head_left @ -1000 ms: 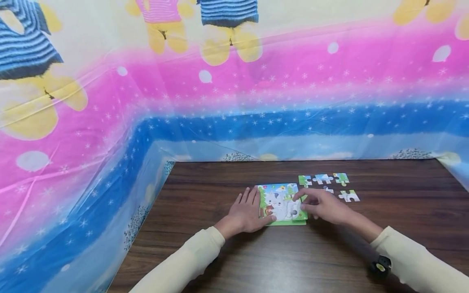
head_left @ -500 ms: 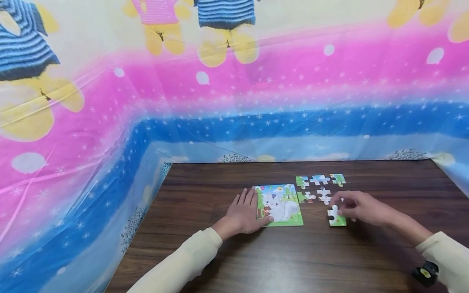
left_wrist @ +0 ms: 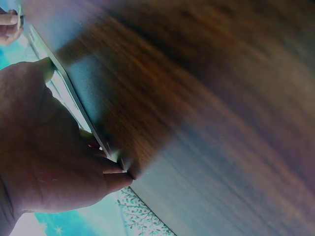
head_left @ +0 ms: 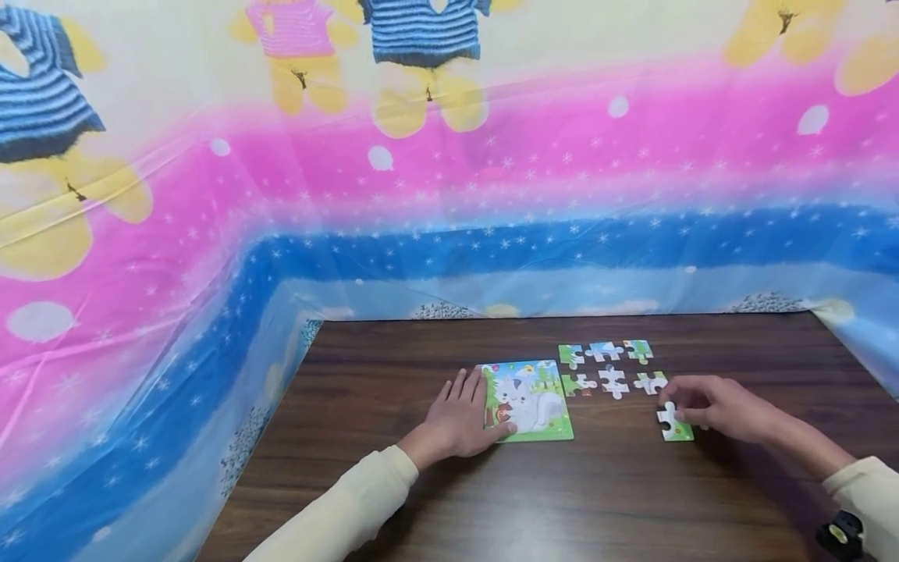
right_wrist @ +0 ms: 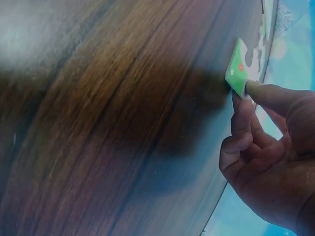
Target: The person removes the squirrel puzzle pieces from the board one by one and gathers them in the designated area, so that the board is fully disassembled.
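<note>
A square puzzle board [head_left: 530, 398] with a white cat-like animal on a green scene lies on the table. My left hand [head_left: 460, 417] rests on its left edge with straight fingers, the thumb across its near corner. Off to the right, my right hand [head_left: 723, 407] pinches a green and white puzzle piece [head_left: 676, 423] between thumb and fingers, close over the table. The right wrist view shows the same puzzle piece [right_wrist: 238, 69] at the thumb tip, its green side with a small red flower facing the camera. In the left wrist view the board [left_wrist: 74, 93] appears edge-on beside the palm.
Loose puzzle pieces [head_left: 605, 351] lie in two rows right of the board, one piece [head_left: 650, 382] right by the right fingertips. A patterned cloth [head_left: 449, 257] hangs behind the dark wooden table [head_left: 449, 507] and along its left side. A black watch-like device [head_left: 840, 535] sits at the right sleeve.
My right hand has moved right, away from the board, carrying the puzzle piece to the near right of the loose pieces. My left hand stays on the board.
</note>
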`<state>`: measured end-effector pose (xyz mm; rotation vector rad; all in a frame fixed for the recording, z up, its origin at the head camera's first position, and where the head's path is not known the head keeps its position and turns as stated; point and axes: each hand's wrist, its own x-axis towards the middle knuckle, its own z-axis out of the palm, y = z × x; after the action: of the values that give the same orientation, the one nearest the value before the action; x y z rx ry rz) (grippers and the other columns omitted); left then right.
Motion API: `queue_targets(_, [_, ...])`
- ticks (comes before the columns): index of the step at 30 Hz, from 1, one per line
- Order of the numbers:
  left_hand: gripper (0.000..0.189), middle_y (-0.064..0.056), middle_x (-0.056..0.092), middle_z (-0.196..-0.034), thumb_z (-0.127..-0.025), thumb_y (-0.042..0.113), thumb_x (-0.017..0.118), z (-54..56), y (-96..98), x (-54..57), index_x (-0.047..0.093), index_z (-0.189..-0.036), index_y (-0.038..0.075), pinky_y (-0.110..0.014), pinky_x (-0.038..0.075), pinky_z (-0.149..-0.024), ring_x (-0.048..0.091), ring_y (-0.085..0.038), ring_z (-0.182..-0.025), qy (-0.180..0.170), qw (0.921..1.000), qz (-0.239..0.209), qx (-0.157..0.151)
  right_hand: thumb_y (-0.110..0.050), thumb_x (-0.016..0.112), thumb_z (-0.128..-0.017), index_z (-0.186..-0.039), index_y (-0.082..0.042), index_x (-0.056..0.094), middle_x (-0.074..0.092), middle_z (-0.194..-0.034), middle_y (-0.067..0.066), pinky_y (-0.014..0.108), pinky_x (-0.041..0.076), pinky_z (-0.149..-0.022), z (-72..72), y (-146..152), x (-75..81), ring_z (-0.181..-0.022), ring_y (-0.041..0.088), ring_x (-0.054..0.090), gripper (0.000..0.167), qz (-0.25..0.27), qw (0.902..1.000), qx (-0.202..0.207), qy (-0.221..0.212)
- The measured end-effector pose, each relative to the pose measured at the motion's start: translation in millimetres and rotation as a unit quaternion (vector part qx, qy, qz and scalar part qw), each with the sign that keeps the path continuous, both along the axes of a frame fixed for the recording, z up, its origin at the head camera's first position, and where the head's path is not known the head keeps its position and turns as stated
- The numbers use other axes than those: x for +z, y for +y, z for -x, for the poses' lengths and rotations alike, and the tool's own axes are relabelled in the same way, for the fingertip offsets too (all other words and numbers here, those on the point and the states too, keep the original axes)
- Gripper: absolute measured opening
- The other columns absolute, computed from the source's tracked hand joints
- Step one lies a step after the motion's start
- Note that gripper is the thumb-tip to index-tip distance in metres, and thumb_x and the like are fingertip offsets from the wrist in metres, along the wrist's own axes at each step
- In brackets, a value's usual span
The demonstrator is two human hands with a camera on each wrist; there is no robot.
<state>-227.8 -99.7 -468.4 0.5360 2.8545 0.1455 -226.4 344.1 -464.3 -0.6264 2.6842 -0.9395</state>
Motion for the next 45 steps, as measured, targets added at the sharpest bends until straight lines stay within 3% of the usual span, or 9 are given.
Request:
queue_targets(5, [0.103,-0.01,0.009,-0.181,-0.1,0.078,0.042,6.3,-2.3,-9.6,0.013,-0.171,0.009,-0.053,0.018,-0.135,0.011,-0.032,-0.168,0.001,1.0,-0.004,-0.005,-0.011,0.073,-0.099,-0.116,-0.02,0.072,0.064,-0.082,-0.006,0.023,0.042,-0.059,5.4,0,-6.3,-0.067,0.002,0.051,0.019,-0.017,0.9994,-0.003,0.029])
queue_targets(9, [0.101,-0.01,0.013,-0.18,-0.1,0.076,0.045,2.1,-0.8,-4.2,0.017,-0.171,0.008,-0.053,0.02,-0.134,0.014,-0.033,-0.167,0.003,1.0,-0.006,0.0,-0.002,0.072,-0.096,-0.115,-0.018,0.072,0.066,-0.084,-0.005,0.023,0.044,-0.059,7.0,0,-10.1,-0.067,0.002,0.053,0.024,-0.007,0.9995,-0.001,0.032])
queue_targets(13, [0.1,-0.011,0.017,-0.179,-0.101,0.074,0.047,-3.7,-0.1,2.7,0.021,-0.17,0.007,-0.053,0.022,-0.134,0.017,-0.033,-0.166,0.003,1.0,-0.009,0.0,-0.006,0.074,-0.096,-0.113,-0.018,0.071,0.066,-0.085,-0.004,0.023,0.046,-0.06,6.7,1,-14.2,-0.068,0.001,0.056,0.021,-0.003,0.9996,-0.004,0.027])
queue_targets(21, [0.098,-0.011,0.014,-0.18,-0.102,0.072,0.046,-2.7,-1.0,2.0,0.019,-0.17,0.007,-0.052,0.021,-0.134,0.015,-0.033,-0.167,0.001,1.0,-0.003,-0.006,-0.011,0.075,-0.097,-0.109,-0.023,0.072,0.066,-0.083,-0.006,0.023,0.045,-0.06,10.4,4,-13.5,-0.068,0.002,0.054,0.017,-0.016,0.9994,-0.014,0.029])
queue_targets(33, [0.099,-0.009,0.012,-0.18,-0.102,0.077,0.04,-2.4,-1.5,2.2,0.018,-0.171,0.009,-0.05,0.021,-0.135,0.014,-0.03,-0.167,0.004,0.9999,0.007,-0.009,-0.009,0.075,-0.097,-0.106,-0.026,0.076,0.068,-0.081,-0.011,0.023,0.043,-0.061,14.9,2,-9.1,-0.067,0.001,0.053,0.02,-0.035,0.9968,-0.019,0.069])
queue_targets(39, [0.097,-0.009,0.011,-0.18,-0.103,0.076,0.038,-2.0,-1.4,4.4,0.017,-0.171,0.009,-0.049,0.02,-0.135,0.013,-0.03,-0.168,0.005,0.9997,0.021,-0.009,-0.016,0.072,-0.101,-0.108,-0.025,0.075,0.069,-0.087,-0.009,0.025,0.046,-0.059,14.0,-26,6.2,-0.07,0.004,0.056,0.011,-0.064,0.9924,-0.045,0.095])
queue_targets(45, [0.096,-0.007,0.012,-0.181,-0.103,0.076,0.036,-3.5,-3.2,3.3,0.017,-0.171,0.011,-0.049,0.021,-0.135,0.014,-0.029,-0.168,0.005,0.9996,0.025,-0.013,-0.02,0.074,-0.1,-0.11,-0.023,0.076,0.072,-0.1,-0.009,0.024,0.052,-0.067,5.0,-72,13.0,-0.08,0.003,0.061,0.01,-0.038,0.9939,0.001,0.104])
